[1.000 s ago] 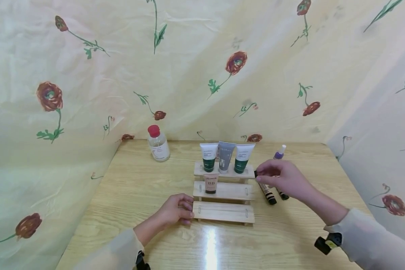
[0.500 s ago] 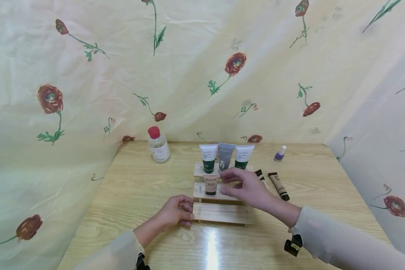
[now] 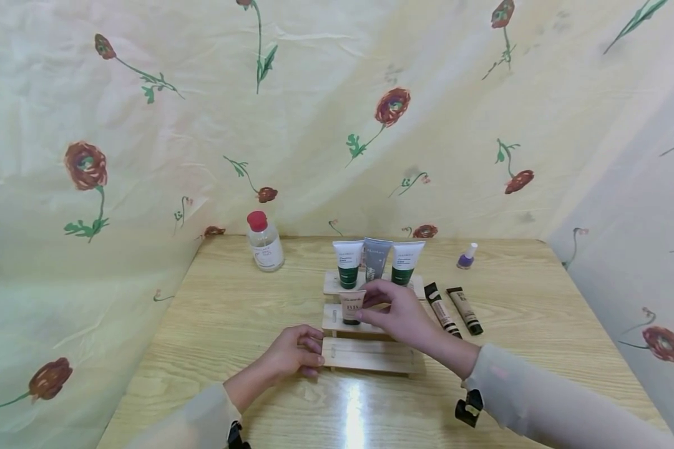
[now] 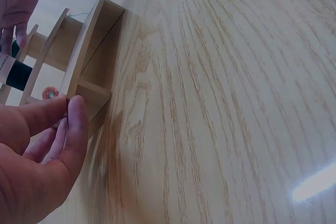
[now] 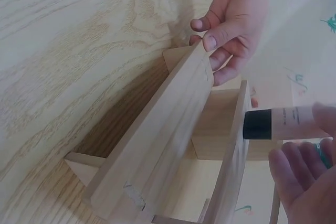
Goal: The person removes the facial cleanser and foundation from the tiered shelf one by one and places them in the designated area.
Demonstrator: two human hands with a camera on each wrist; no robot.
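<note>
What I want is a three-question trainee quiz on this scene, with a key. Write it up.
1. Multiple choice: on which level of the wooden rack does the small pink tube stand?
A) top
B) middle
C) bottom
2. True or false: the left hand is holding the red-capped bottle.
3. Count: how many dark-ended tubes lie on the tabletop to the right of the rack?

Key:
1. B, the middle step.
2. False; it pinches the end of the bottom step.
3. Two.
</note>
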